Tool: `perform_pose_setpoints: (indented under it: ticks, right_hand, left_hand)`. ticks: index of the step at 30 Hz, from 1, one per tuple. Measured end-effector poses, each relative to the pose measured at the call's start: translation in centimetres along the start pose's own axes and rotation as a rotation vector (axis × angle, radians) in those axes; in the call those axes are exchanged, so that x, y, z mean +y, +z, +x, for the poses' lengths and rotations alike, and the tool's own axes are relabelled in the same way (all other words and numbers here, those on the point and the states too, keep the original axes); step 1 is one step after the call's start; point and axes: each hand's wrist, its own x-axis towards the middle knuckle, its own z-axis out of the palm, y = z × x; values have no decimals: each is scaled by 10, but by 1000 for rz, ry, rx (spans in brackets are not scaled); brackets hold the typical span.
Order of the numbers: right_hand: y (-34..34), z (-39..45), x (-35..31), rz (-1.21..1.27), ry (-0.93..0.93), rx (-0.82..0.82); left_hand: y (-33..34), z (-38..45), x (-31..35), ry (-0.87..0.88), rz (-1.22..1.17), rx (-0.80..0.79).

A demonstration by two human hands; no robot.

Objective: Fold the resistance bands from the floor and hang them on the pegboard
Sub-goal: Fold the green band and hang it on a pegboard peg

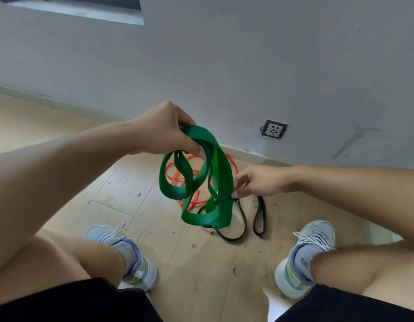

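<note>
Green band [218, 173] at centre frame, lifted clear of the floor, hanging in several loose uneven loops. Gathered at the top in the left hand [165, 130], fingers closed round the bunched strands, thumb pressed on the outer face. Pinched lower down on its right edge by the right hand [259, 182], thumb and fingertips clamped on a single strand; hands well apart, left higher and further up-frame. Judged mid-fold: loops collected but not yet even, one short loop dangling left, one long loop sagging lowest toward the shoes. To do it well: keep the top bunch firmly held, draw the pinched strand up to meet it, level the loop bottoms, flatten any twist so the wide rubber lies face to face, leave one clean eye at the top for a peg. Likely springy and slippery, so best not slackened before the strands are stacked. Behind and below, orange band [178, 180] coiled on the floor [62, 135] just under the green one, partly hidden by it. Black band [259, 219] lying on the floor at lower right of centre, passing under the green loops, touching or crossing the orange one unclear. Both untouched, still to be folded. Shoes [122, 247] planted either side near the bottom, bare knees and black shorts at the lower edge. Grey wall [224, 66] across the upper frame with a socket [273, 129] right of centre. Pegboard not certainly in view.
</note>
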Motion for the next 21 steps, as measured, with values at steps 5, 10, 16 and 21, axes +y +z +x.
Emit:
perform_pose_setpoints:
  ticks: [5, 10, 16, 21]
  right_hand:
    - [-6, 1, 5, 301, 103, -15]
    - [-28, -3, 27, 224, 106, -109]
    - [-38, 1, 46, -182, 153, -9]
    - [-39, -2, 48, -332, 160, 134]
  left_hand:
    - [-3, 10, -20, -93, 95, 115]
    - [-15, 17, -50, -190, 150, 151]
    - [-18, 21, -67, -227, 226, 94]
    - [-15, 25, -67, -223, 303, 95]
